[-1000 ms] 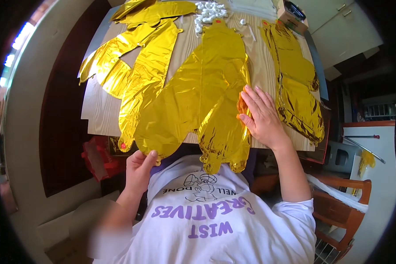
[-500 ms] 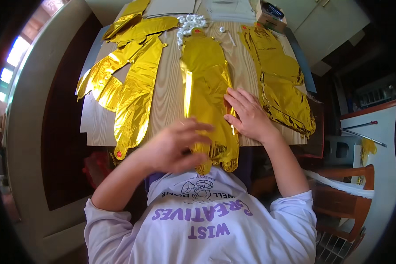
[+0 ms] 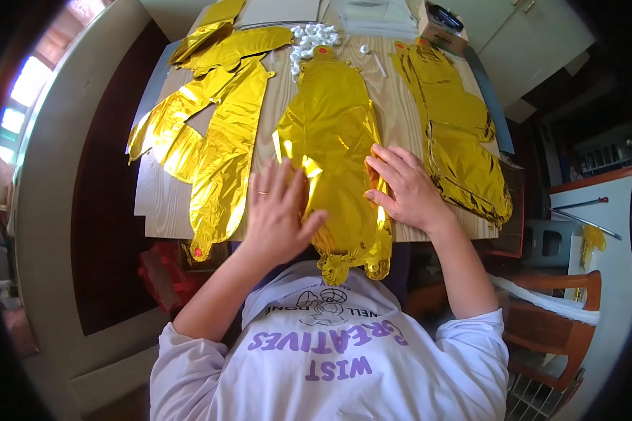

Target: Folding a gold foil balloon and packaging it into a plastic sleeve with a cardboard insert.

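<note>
In front of me a flat gold foil balloon (image 3: 333, 133) lies lengthwise on the wooden table, its near end hanging over the front edge. My left hand (image 3: 277, 210) rests with spread fingers on the balloon's left edge. My right hand (image 3: 407, 188) lies along its right edge, fingers stretched out and touching the foil. Neither hand grips anything. To the left lies another gold foil balloon (image 3: 221, 154), spread with a curved side part. On the right sits a folded stack of gold foil balloons (image 3: 456, 119).
Small white round pieces (image 3: 309, 41) are heaped behind the middle balloon, with a thin white stick (image 3: 380, 65) nearby. A cardboard box (image 3: 442, 29) holding a dark object stands at the back right. Clear plastic bags (image 3: 376, 15) lie at the far edge. A wooden chair (image 3: 576, 337) is at my right.
My left hand has moved left and forward, coming down flat on the middle balloon. The balloon's left side now spreads wider. My right hand stays along the right edge.
</note>
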{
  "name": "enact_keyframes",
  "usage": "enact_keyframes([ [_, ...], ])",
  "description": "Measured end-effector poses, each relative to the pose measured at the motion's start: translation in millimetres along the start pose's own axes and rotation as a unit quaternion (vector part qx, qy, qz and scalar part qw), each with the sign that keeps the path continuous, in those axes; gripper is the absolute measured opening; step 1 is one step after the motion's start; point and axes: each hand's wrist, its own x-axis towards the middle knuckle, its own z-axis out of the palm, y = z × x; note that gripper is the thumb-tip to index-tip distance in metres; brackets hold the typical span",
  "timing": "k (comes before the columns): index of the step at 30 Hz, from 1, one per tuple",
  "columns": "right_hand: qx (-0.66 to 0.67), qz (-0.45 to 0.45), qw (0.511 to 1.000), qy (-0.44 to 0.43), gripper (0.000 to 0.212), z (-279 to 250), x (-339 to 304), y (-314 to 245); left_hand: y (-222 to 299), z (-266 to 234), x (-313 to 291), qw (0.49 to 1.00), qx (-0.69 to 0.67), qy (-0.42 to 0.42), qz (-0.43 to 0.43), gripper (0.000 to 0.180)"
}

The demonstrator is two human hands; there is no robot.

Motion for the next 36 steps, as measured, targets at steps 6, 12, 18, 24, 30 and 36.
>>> enact_keyframes([
  [6, -0.006, -0.003, 1.000, -0.008, 0.058, -3.4, 2.2, 0.9, 10.1, 3.8, 7.0, 0.994, -0.001, 0.021, 0.110, 0.072],
  [12, -0.004, -0.006, 1.000, -0.011, 0.056, -4.2, 5.1, 0.1, 5.7, -4.3, 31.6, 0.983, -0.096, -0.030, 0.151, 0.073],
  [18, 0.014, -0.010, 1.000, 0.009, 0.053, -4.3, 4.4, 1.8, -37.4, -23.9, 56.8, 0.976, -0.143, 0.048, 0.158, 0.048],
  [24, 0.014, 0.005, 1.000, -0.005, 0.048, -7.3, 7.2, -1.1, -34.4, -2.9, 60.8, 0.967, -0.082, 0.055, 0.236, 0.040],
  [30, 0.022, 0.007, 1.000, 0.009, 0.041, -6.8, 6.9, 1.0, -29.5, -4.5, 59.9, 0.969, -0.083, 0.044, 0.228, 0.044],
  [36, 0.033, -0.006, 0.997, 0.074, 0.037, -23.0, 6.0, -15.7, -32.0, -5.7, 54.3, 0.974, -0.056, 0.035, 0.218, 0.042],
])
